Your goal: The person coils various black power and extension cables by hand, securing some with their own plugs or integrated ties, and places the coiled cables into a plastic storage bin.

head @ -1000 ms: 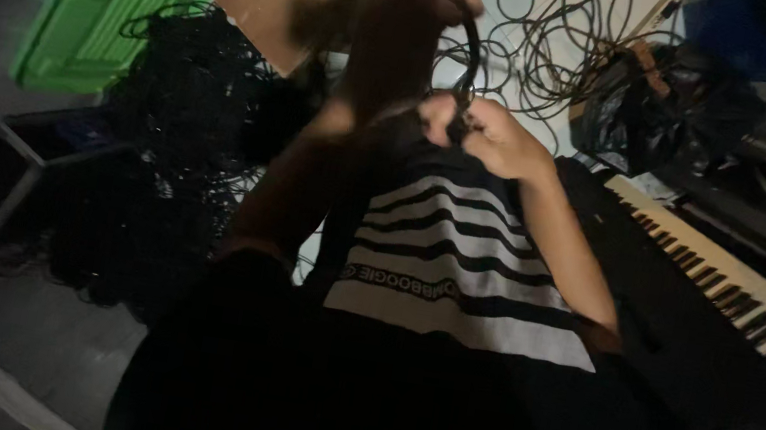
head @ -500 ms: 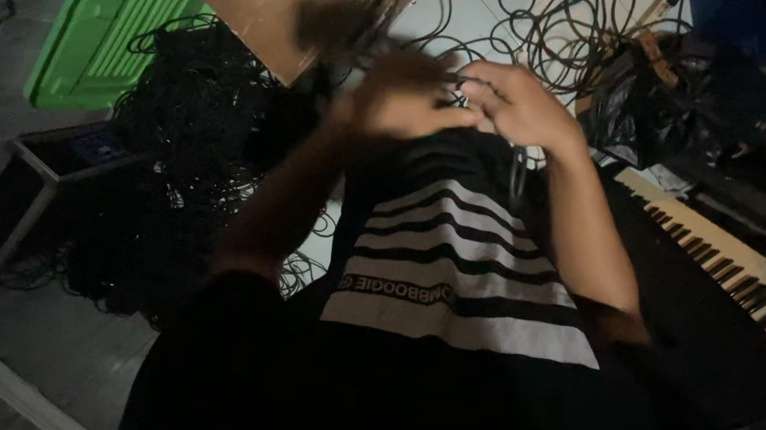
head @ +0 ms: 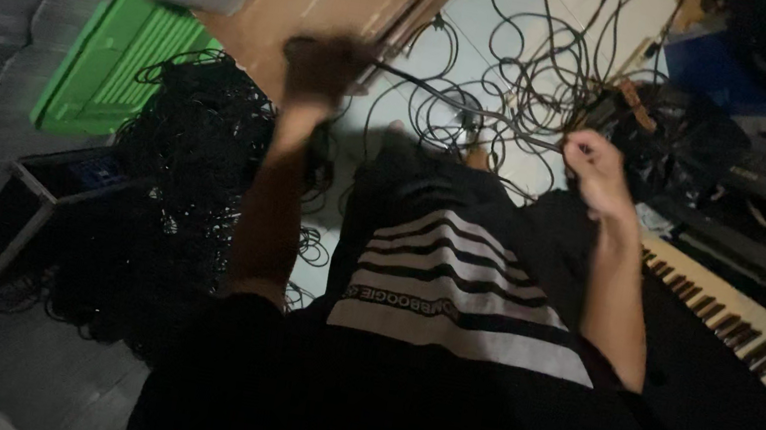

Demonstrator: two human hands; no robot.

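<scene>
While a green crate and black cable pile sit far left, left hand, blurred, is fisted on one end of a black cable; cable spans taut to right hand, pinching it beside the keyboard.

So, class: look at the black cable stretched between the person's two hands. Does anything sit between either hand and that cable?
Nothing visible does. The left hand, though blurred, is closed on one end of the cable, and the right hand pinches the other end directly.
</scene>
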